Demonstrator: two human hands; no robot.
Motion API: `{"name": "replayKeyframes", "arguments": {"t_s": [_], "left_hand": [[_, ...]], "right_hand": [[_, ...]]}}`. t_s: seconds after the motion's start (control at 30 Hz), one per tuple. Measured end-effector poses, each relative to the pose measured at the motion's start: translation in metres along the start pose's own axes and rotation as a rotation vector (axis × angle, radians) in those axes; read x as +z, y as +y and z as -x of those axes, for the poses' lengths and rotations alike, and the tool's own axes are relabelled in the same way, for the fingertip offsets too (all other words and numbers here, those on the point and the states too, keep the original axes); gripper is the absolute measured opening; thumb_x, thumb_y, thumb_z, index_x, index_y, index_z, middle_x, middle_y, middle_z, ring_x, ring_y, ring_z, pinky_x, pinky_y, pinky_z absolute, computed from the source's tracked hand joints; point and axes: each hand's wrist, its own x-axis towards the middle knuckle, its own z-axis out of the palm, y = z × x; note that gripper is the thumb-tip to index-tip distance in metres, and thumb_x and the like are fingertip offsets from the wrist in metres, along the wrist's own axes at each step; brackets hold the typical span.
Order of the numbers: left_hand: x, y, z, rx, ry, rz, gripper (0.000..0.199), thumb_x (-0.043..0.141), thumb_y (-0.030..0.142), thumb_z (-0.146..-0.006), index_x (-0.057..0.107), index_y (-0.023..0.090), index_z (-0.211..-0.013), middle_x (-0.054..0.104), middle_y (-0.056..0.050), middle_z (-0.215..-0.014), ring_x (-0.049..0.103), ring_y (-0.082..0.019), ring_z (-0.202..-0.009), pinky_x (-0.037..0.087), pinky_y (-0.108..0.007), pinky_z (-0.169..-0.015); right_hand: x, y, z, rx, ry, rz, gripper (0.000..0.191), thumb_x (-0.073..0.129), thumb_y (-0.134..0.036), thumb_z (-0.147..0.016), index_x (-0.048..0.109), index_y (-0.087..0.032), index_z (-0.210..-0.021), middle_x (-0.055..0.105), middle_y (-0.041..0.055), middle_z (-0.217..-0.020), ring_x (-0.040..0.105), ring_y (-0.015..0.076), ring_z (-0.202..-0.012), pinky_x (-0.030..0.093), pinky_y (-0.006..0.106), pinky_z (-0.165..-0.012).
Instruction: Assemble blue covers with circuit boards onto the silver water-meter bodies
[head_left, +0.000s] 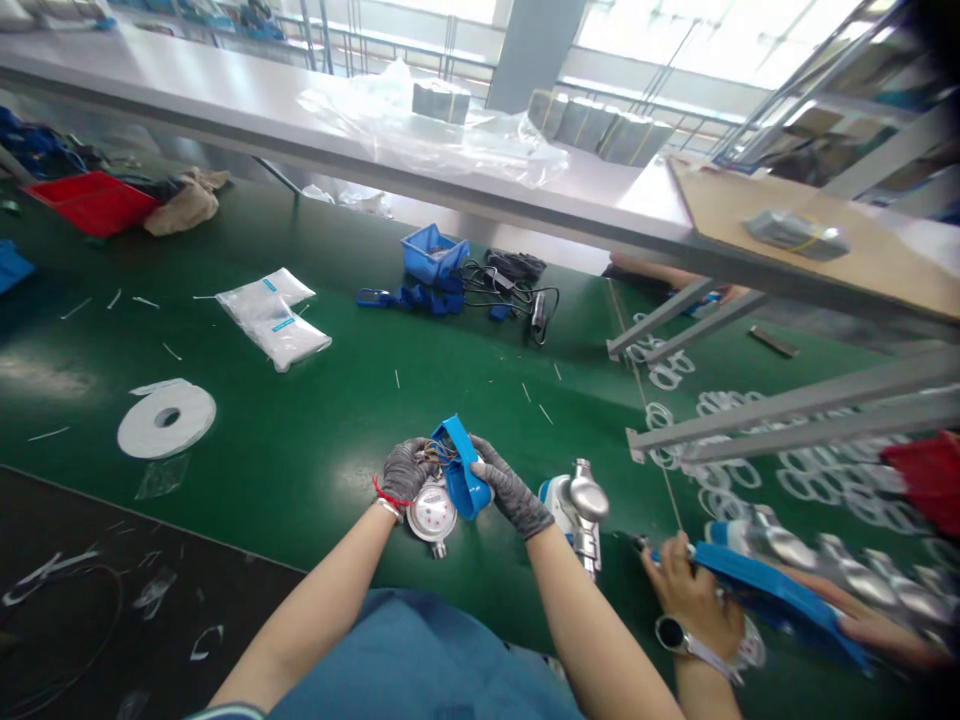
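My right hand (514,487), in a grey knit glove, grips a blue plastic housing (469,485) that is tilted on its side. Thin multicoloured wires (444,452) come out of the housing's open side. Closed fingers of my left hand (407,470), gloved too and with a red band at the wrist, pinch those wires. Just below sits a round metal meter body (433,515) with a white face and small red marks. Right of my hands lies another metal meter (586,500) with a blue-and-white part.
A co-worker's hand (694,590) with a watch holds a long blue tool at right, beside several metal meters. White rings (727,475) lie under a shelf's legs. A tape roll (166,417), plastic packets (274,315) and a blue bin (433,252) sit farther off.
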Motion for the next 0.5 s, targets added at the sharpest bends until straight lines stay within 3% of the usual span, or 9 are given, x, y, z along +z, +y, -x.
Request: {"name": "replayKeyframes", "arguments": {"t_s": [0.1, 0.3, 0.4, 0.5], "left_hand": [[-0.008, 0.000, -0.005, 0.001, -0.086, 0.152, 0.030, 0.070, 0.020, -0.076, 0.067, 0.017, -0.105, 0.073, -0.006, -0.101, 0.068, -0.015, -0.089, 0.057, -0.026, -0.082], [-0.036, 0.014, -0.014, 0.173, -0.091, -0.125, 0.024, 0.076, 0.034, -0.075, 0.071, 0.022, -0.094, 0.072, -0.003, -0.097, 0.065, -0.017, -0.093, 0.052, -0.029, -0.092], [-0.049, 0.028, -0.017, 0.258, -0.153, -0.276, 0.028, 0.076, 0.039, -0.075, 0.072, 0.023, -0.097, 0.071, -0.005, -0.099, 0.064, -0.018, -0.096, 0.051, -0.028, -0.095], [-0.057, 0.040, -0.020, 0.243, -0.233, -0.293, 0.026, 0.076, 0.033, -0.073, 0.073, 0.023, -0.097, 0.072, -0.004, -0.096, 0.065, -0.018, -0.092, 0.052, -0.025, -0.089]], "right_hand": [[0.002, -0.006, 0.001, 0.023, 0.019, 0.032, 0.064, 0.074, -0.043, -0.074, 0.055, -0.024, -0.131, 0.057, 0.0041, -0.136, 0.049, 0.0276, -0.130, 0.034, 0.043, -0.112], [0.006, -0.013, -0.001, 0.060, 0.016, 0.059, 0.061, 0.073, -0.040, -0.072, 0.057, -0.026, -0.129, 0.057, 0.0047, -0.136, 0.048, 0.0291, -0.130, 0.031, 0.047, -0.114], [0.009, -0.016, -0.001, 0.080, 0.004, 0.052, 0.055, 0.072, -0.036, -0.070, 0.060, -0.034, -0.124, 0.058, 0.0031, -0.135, 0.047, 0.0279, -0.132, 0.032, 0.047, -0.113], [0.013, -0.017, 0.000, 0.100, 0.007, 0.035, 0.055, 0.072, -0.034, -0.067, 0.061, -0.042, -0.120, 0.059, 0.0006, -0.133, 0.047, 0.0282, -0.132, 0.035, 0.048, -0.112]]}}
